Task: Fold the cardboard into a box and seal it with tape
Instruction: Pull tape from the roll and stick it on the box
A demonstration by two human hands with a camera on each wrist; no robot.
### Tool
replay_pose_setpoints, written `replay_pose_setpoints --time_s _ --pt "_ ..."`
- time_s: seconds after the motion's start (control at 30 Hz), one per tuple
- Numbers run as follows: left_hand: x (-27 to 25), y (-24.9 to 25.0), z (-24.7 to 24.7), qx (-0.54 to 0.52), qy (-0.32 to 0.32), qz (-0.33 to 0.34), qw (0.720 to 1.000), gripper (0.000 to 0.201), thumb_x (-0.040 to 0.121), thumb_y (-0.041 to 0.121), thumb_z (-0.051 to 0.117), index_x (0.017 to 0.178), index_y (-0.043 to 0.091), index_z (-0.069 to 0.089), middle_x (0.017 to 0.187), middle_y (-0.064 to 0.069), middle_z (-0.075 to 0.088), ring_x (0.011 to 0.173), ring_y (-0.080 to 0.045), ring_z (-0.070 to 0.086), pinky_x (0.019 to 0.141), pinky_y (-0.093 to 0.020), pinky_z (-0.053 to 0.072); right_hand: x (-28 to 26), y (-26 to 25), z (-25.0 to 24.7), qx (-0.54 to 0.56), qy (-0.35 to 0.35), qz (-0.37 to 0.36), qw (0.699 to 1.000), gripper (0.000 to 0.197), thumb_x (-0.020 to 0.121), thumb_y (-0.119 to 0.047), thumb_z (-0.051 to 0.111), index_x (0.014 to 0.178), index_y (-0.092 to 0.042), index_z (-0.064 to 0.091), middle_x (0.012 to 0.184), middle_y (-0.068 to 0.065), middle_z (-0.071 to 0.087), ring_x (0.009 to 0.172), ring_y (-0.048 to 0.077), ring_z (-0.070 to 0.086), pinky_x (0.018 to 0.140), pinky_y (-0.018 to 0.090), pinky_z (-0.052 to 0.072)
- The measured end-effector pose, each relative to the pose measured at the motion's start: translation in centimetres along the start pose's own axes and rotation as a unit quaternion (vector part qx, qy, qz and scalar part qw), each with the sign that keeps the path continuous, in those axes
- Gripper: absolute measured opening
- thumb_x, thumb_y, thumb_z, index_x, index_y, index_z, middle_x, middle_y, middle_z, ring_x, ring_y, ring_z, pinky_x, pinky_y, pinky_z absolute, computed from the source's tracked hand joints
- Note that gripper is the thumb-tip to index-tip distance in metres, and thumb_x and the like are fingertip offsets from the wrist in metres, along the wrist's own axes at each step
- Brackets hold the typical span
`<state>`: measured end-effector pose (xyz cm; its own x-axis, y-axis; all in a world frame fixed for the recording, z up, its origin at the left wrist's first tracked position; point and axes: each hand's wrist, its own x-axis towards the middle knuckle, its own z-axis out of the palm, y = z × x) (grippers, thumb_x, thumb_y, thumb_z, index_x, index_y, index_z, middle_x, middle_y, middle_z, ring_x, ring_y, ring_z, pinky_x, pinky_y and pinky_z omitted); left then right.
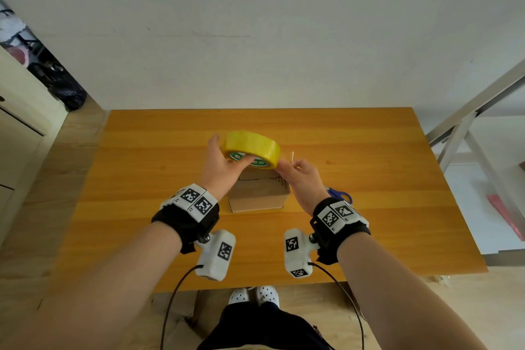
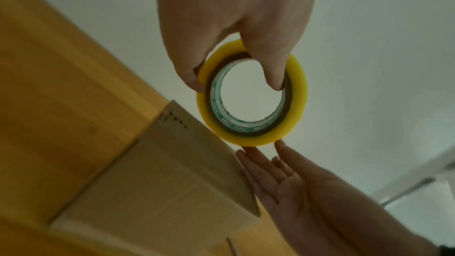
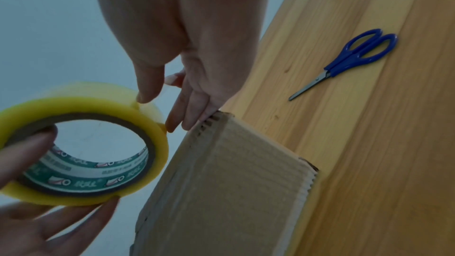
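My left hand point(image 1: 224, 163) grips the round yellow tape roll point(image 1: 251, 149) above the folded, untaped brown cardboard box point(image 1: 258, 196) while my right hand point(image 1: 301, 176) pinches its loose end.

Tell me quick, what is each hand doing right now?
Left hand: grips the yellow tape roll, thumb through its core.
Right hand: pinches at the roll's edge, seemingly the tape's loose end.

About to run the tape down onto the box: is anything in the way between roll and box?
Nothing visible. The left hand holds the tape roll just above the box; the scissors lie aside.
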<state>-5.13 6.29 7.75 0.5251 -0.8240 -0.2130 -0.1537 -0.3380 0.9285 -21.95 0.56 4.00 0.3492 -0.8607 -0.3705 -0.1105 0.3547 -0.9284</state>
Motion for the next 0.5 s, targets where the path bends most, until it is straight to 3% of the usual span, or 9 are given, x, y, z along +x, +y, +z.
replay_pose_setpoints --time_s 0.1,0.23,0.33,0.4,0.43,0.5 --pt "-0.4 -0.8 0.9 -0.083 -0.005 -0.025 0.996 0.060 0.074 0.028 0.074 0.125 0.014 0.047 0.116 -0.003 0.061 0.107 -0.019 0.059 0.082 -0.024 0.048 0.2 0.3 0.0 0.014 -0.008 0.003 1.000 0.036 0.072 -0.048 0.071 0.076 -0.020 0.049 0.098 0.022 0.068 0.094 0.028 0.062 0.095 0.050 0.044" --pt "-0.5 -1.9 1.5 -0.246 -0.008 -0.112 0.963 0.050 0.079 0.013 0.070 0.120 0.026 0.043 0.111 -0.003 0.060 0.105 -0.018 0.060 0.089 -0.033 0.051 0.0 0.2 -0.1 0.018 -0.004 0.007 1.000 0.030 0.076 -0.040 0.069 0.074 -0.020 0.046 0.087 0.011 0.063 0.085 0.022 0.057 0.083 0.044 0.044" --pt "-0.6 -2.3 1.4 -0.207 -0.012 -0.100 0.973 0.035 0.084 0.006 0.063 0.116 0.010 0.052 0.109 -0.010 0.064 0.105 -0.022 0.062 0.087 -0.028 0.053 0.2 0.4 -0.2 0.033 -0.011 0.014 0.999 0.028 0.078 -0.037 0.069 0.074 -0.020 0.046 0.085 0.008 0.062 0.084 0.021 0.056 0.081 0.041 0.044" --pt "-0.9 -2.1 1.4 -0.181 -0.006 -0.108 0.977 0.012 0.090 0.003 0.052 0.100 0.004 0.059 0.097 -0.009 0.065 0.106 -0.027 0.060 0.086 -0.027 0.053 0.3 0.2 -0.2 0.062 -0.009 0.027 0.998 0.026 0.081 -0.035 0.067 0.077 -0.018 0.048 0.087 0.009 0.060 0.086 0.022 0.055 0.084 0.039 0.045" --pt "-1.0 -2.1 1.4 -0.169 -0.002 -0.110 0.979 0.013 0.093 0.003 0.048 0.095 0.006 0.060 0.093 -0.008 0.064 0.107 -0.028 0.060 0.088 -0.030 0.053 0.4 0.2 -0.3 0.090 -0.005 0.035 0.995 0.021 0.087 -0.030 0.063 0.080 -0.015 0.050 0.087 0.011 0.060 0.086 0.022 0.056 0.087 0.038 0.046" --pt "-1.0 -1.9 1.5 -0.164 0.003 -0.108 0.981 0.020 0.095 0.003 0.042 0.106 0.005 0.058 0.099 -0.011 0.062 0.106 -0.029 0.059 0.092 -0.036 0.051 0.6 0.1 -0.6 0.149 -0.009 0.051 0.987 0.014 0.096 -0.017 0.051 0.084 -0.008 0.050 0.084 0.009 0.066 0.080 0.019 0.062 0.086 0.030 0.050"
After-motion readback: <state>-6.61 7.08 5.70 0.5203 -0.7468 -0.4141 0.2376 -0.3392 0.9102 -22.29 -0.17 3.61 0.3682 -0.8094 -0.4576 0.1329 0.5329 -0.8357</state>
